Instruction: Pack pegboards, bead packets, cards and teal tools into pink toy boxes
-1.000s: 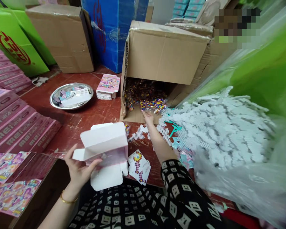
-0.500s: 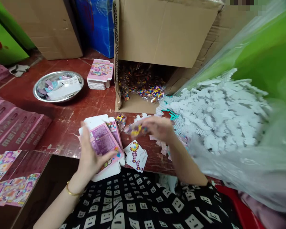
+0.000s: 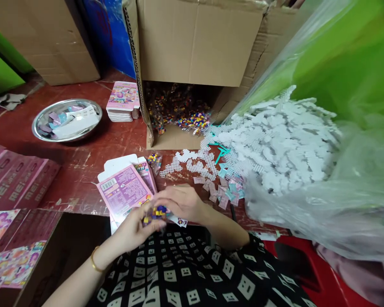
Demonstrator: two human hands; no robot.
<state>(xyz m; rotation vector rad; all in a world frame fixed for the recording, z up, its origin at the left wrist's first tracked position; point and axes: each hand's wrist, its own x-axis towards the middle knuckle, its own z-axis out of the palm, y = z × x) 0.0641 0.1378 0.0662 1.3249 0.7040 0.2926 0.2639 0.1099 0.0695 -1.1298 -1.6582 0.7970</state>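
My left hand (image 3: pixel 132 230) and my right hand (image 3: pixel 181 203) meet at the table's near edge. Both pinch a small clear packet of coloured beads (image 3: pixel 155 212). Just behind them lies a pink carton (image 3: pixel 123 189) with its white flap open, under my left fingers. A printed pattern card (image 3: pixel 181 221) peeks out below my right hand. Another small bead packet (image 3: pixel 154 160) rests on the red table (image 3: pixel 115 140) behind the carton.
A tipped cardboard box (image 3: pixel 195 47) holds many bead packets (image 3: pixel 179 113). A big plastic bag of white pegboards (image 3: pixel 284 140) spills from the right. A steel bowl (image 3: pixel 67 120) and a stack of pink cartons (image 3: pixel 123 102) stand at left. Flat pink boxes (image 3: pixel 16 183) lie far left.
My right hand has brought a bead packet from the cardboard box back to my left hand. The pink carton was turned over and lowered onto the table. The view tilted down.
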